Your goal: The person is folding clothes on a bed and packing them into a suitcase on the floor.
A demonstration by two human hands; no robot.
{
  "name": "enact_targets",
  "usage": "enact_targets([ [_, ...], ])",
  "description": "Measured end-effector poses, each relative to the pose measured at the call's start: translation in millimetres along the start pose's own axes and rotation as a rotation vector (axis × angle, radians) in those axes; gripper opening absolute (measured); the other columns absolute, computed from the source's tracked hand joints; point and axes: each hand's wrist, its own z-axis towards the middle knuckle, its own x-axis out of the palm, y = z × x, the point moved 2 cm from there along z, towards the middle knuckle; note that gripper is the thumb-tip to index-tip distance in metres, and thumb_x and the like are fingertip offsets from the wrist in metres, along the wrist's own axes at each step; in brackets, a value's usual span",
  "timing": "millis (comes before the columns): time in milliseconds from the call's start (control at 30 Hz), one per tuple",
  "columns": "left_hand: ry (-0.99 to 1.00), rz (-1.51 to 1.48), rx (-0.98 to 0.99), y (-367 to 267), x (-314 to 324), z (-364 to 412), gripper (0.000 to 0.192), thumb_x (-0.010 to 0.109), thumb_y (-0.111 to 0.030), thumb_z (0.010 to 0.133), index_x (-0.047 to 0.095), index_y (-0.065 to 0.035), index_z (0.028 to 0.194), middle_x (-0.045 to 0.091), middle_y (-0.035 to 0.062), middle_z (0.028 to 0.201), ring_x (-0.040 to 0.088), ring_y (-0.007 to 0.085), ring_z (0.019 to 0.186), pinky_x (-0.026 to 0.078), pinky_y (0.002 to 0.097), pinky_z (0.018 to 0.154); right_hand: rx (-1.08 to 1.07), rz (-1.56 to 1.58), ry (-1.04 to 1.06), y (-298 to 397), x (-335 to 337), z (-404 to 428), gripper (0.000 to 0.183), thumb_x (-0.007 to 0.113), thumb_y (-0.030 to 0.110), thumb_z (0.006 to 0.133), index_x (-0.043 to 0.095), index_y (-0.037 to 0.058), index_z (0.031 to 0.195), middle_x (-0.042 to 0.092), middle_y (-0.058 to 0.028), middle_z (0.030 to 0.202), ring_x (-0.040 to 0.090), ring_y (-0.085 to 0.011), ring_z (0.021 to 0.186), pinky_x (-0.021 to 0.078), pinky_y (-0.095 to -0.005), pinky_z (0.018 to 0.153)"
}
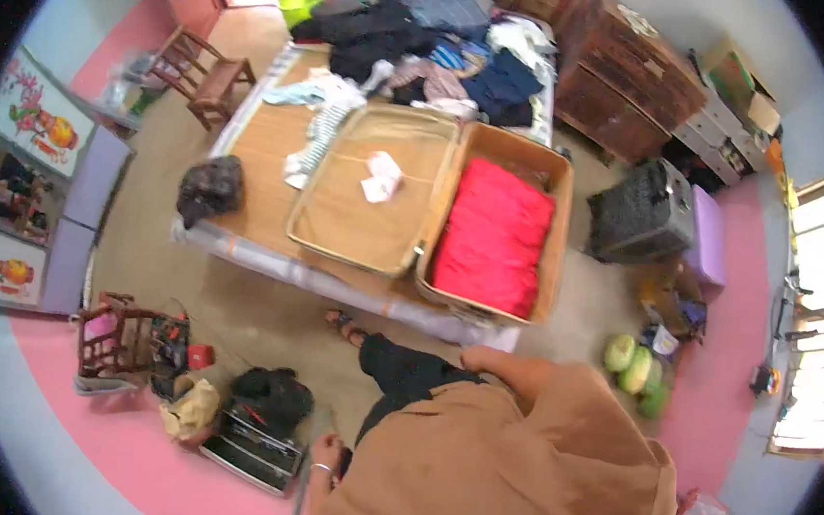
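An open suitcase (553, 268) lies on the bed, its tan lid half (357, 217) flat on the left. A folded bright red cloth item (493, 235) fills much of the right half, and a pink and white paper or packet (382, 177) rests in the lid half. My right hand (474, 359) hangs by my thigh, near the bed's front edge, nothing visible in it. Low on my other side, my left hand (328, 450) is beside a small dark object; whether it holds that is unclear. Behind the suitcase spreads a heap of clothes (379, 33).
A dark cap or bag (210, 189) lies on the bed's left corner. Wooden chairs (218, 90) stand to the left. Right of the bed are a grey suitcase (640, 211), a wooden cabinet (622, 74) and green melons (634, 369). An open black case (255, 456) sits on the floor.
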Motion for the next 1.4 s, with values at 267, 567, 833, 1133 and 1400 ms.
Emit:
enact_targets([
  [267, 0.129, 0.168, -0.027, 100.0, -69.4, 64.0, 0.026, 0.063, -0.027, 0.080, 0.066, -0.0064, 0.096, 0.068, 0.0119, 0.086, 0.064, 0.0214, 0.073, 0.051, 0.0331, 0.070, -0.154, -0.088, -0.192, 163.1, -262.8, 84.5, 0.027, 0.056, 0.026, 0.073, 0.068, 0.0042, 0.084, 0.066, -0.0177, 0.083, 0.063, -0.0354, 0.076, 0.0487, -0.0458, 0.069],
  [567, -0.056, -0.503, -0.184, 48.7, -221.9, 143.0, 0.023, 0.067, -0.023, 0.076, 0.067, -0.0041, 0.090, 0.067, 0.0098, 0.077, 0.064, 0.0189, 0.070, 0.051, 0.0325, 0.067, -0.250, -0.027, -0.388, 310.2, -444.7, 182.7, 0.027, 0.051, 0.025, 0.078, 0.066, 0.0046, 0.086, 0.065, -0.0190, 0.084, 0.062, -0.0382, 0.077, 0.0485, -0.0472, 0.071],
  [833, -0.076, 0.013, -0.138, 138.2, -366.9, 274.9, 0.027, 0.062, -0.029, 0.078, 0.068, -0.0040, 0.085, 0.068, 0.0105, 0.077, 0.064, 0.0197, 0.070, 0.051, 0.0343, 0.067, -0.118, -0.158, -0.135, 369.7, -457.9, 277.6, 0.030, 0.048, 0.021, 0.077, 0.067, 0.0007, 0.090, 0.065, -0.0221, 0.090, 0.063, -0.0363, 0.082, 0.0490, -0.0457, 0.073],
  [1133, 0.089, 0.204, -0.136, 59.7, -658.8, 417.2, 0.031, 0.057, -0.032, 0.079, 0.068, -0.0037, 0.082, 0.067, 0.0154, 0.079, 0.065, 0.0250, 0.074, 0.050, 0.0359, 0.069, -0.061, 0.176, -0.298, 504.5, -511.1, 327.9, 0.031, 0.053, 0.026, 0.074, 0.067, 0.0028, 0.087, 0.065, -0.0207, 0.085, 0.063, -0.0372, 0.078, 0.0488, -0.0470, 0.070],
  [1400, -0.078, 0.058, 0.137, -115.6, -788.0, 564.5, 0.020, 0.061, -0.015, 0.080, 0.063, 0.0001, 0.094, 0.065, 0.0103, 0.083, 0.061, 0.0192, 0.073, 0.051, 0.0311, 0.069, 0.095, 0.180, -0.171, 560.3, -592.9, 412.1, 0.027, 0.055, 0.023, 0.072, 0.068, 0.0036, 0.086, 0.065, -0.0199, 0.088, 0.063, -0.0367, 0.081, 0.0497, -0.0449, 0.073],
])
